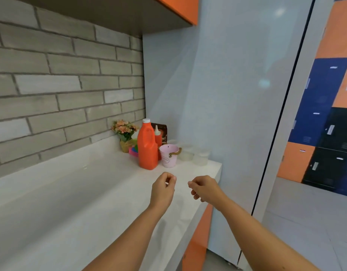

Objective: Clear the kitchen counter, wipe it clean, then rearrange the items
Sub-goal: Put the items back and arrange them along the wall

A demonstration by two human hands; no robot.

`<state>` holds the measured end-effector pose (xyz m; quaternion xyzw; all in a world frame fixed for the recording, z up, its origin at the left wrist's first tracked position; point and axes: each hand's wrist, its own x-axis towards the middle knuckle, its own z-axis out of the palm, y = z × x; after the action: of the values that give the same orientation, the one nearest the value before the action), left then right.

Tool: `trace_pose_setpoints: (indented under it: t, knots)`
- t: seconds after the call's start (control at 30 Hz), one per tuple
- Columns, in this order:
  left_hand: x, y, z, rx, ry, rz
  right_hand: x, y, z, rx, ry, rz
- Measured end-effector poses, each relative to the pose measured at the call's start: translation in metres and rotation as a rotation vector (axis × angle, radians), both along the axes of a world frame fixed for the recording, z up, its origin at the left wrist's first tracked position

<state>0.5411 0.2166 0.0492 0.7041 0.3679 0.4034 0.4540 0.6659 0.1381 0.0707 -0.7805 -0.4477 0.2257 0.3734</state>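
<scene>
On the counter [90,192] are standing one orange jug [147,147], one small squeeze bottle [157,134], one pink bucket [168,156], one flower bunch [124,130], one brown packet [162,129] and at least two clear containers [186,153].

We saw bright, even light; clear cups [201,158] right of the orange bottle [147,149] looked soft, the brick wall [51,85] left of it bowed.
</scene>
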Motion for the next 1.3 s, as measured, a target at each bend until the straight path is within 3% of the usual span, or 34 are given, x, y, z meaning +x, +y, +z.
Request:
trace_pose_setpoints:
  t: [0.5,1.03,1.3]
  knots:
    - [0.176,0.036,-0.021,-0.241,0.038,0.051,0.187,0.043,-0.006,-0.036,0.024,-0.080]
    - [0.264,0.148,-0.041,-0.564,-0.011,0.200,0.261,0.163,-0.035,-0.058,0.075,-0.113]
    - [0.281,0.174,-0.040,-0.723,-0.183,0.266,0.273,0.194,-0.043,-0.043,0.145,-0.055]
